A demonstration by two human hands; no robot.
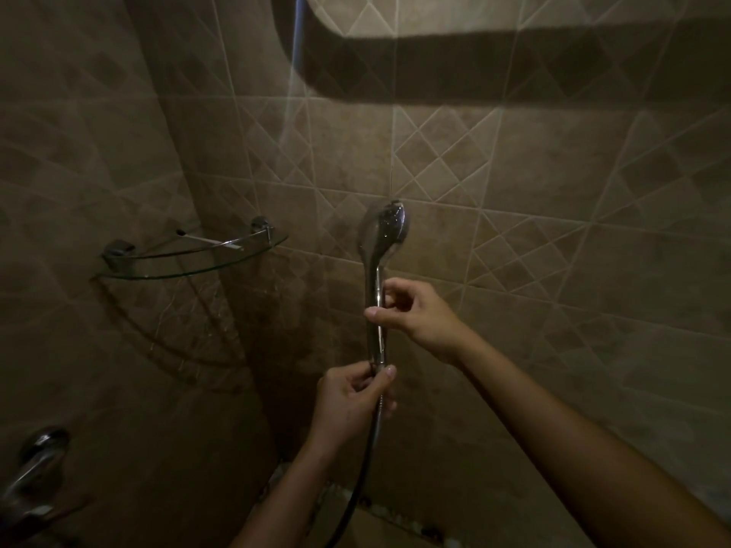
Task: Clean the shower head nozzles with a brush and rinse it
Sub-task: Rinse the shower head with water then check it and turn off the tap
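Note:
A chrome hand-held shower head [383,231] stands upright in front of the tiled wall, its spray face turned to the right and away from me. My right hand [415,318] grips the middle of its handle. My left hand [352,401] pinches the bottom of the handle where the metal hose [366,464] joins it. The hose hangs down and curves to the lower left. No brush is in view. The nozzles themselves are hidden from this angle.
A glass corner shelf [190,259] on chrome brackets is fixed in the corner at left. A chrome tap lever [35,464] shows at the lower left. Brown tiled walls surround the space, and a pebble strip [379,512] runs along the floor edge.

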